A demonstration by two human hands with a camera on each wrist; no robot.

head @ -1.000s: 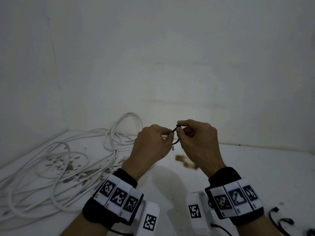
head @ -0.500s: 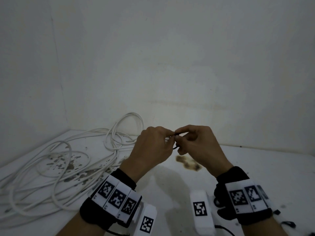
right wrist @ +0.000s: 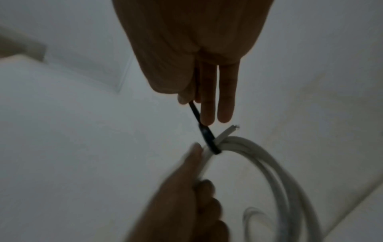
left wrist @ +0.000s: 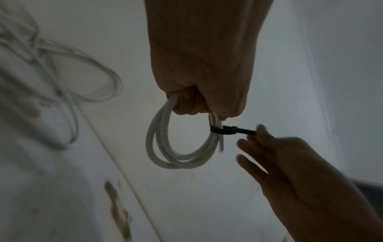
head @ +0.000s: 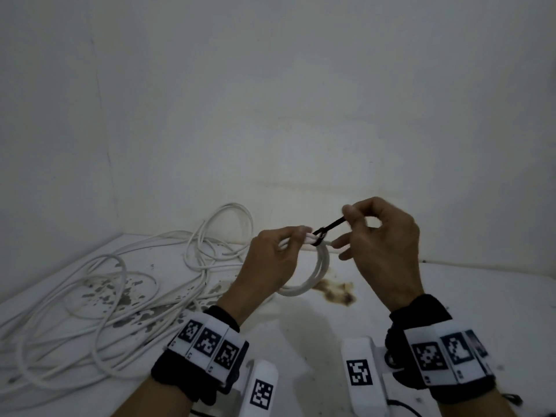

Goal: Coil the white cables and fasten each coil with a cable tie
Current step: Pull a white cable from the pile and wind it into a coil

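Note:
My left hand [head: 279, 251] [left wrist: 205, 104] grips the top of a small white cable coil [head: 319, 272] [left wrist: 165, 147] [right wrist: 269, 163], held in the air above the table. A black cable tie [head: 326, 230] [left wrist: 225, 130] [right wrist: 207, 135] is looped tightly round the coil's strands just right of my left fingers. My right hand [head: 355, 218] [right wrist: 190, 98] pinches the tie's free tail between thumb and forefinger, stretched up and to the right. Its other fingers [right wrist: 223, 98] point out straight. A cut cable end [right wrist: 228, 131] sticks out past the tie.
A loose tangle of white cables [head: 99, 296] [left wrist: 68, 73] sprawls over the left of the white table [head: 451, 296], reaching the back wall. A brown stain [head: 334, 291] lies under the coil. Black cable ties [head: 511, 397] sit at the table's near right edge.
My right hand has moved up and right, drawing the tie's tail out and closing the loop tight on the coil. The hanging coil now shows below my left hand.

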